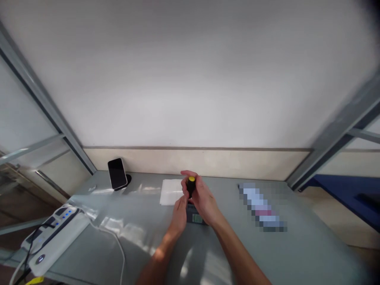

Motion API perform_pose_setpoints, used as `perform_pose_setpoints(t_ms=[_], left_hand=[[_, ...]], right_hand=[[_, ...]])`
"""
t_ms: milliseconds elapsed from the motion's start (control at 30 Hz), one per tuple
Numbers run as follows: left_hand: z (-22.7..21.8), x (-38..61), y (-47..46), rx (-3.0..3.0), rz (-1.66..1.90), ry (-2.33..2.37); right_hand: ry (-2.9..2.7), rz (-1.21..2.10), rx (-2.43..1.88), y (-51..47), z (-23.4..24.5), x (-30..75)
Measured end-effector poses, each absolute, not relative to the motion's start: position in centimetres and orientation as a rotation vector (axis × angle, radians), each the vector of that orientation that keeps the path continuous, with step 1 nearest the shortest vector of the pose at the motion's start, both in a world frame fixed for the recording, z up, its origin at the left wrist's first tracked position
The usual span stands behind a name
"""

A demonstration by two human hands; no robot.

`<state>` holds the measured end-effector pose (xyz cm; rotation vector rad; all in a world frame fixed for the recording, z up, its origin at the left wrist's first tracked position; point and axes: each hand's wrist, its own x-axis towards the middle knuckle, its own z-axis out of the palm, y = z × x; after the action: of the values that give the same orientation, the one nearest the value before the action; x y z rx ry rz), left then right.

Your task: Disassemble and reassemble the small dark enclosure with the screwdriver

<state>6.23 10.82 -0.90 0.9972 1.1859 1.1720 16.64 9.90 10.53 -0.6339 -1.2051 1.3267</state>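
Handle, black with a yellow cap (191, 187), sits tilted near upright in your right hand (206, 201); that hand is closed around it, fingers wrapped on the far side; the handle's lower end is partly hidden. Your left hand (179, 215) lies along the left side of the dark device (196, 217), its fingertips near the foot of the handle (whether they grip anything, you cannot tell from this view). The device rests on the grey counter (142, 225), between your hands and beneath the handle; it shows a slotted vent and a greenish display panel. White paper (170, 192) lies just behind your left hand; a phone-like slab (117, 174) leans at the far left; a white power strip (61, 243) with blue lights occupies the near left; a pixelated item (261, 208) lies to your right.
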Motion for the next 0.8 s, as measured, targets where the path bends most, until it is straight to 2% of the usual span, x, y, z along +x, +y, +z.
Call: perform_pose_setpoints(t_ms=[333, 800], left_hand=[[-0.66, 6.27, 10.52, 1.122, 1.199, 1.248], [-0.65, 6.28, 10.62, 1.085, 1.196, 1.212]], right_hand=[[-1.131, 1.201, -0.671, 9.97, 10.76, 16.6], [-1.209, 1.241, -0.615, 9.23, 10.9, 16.25]])
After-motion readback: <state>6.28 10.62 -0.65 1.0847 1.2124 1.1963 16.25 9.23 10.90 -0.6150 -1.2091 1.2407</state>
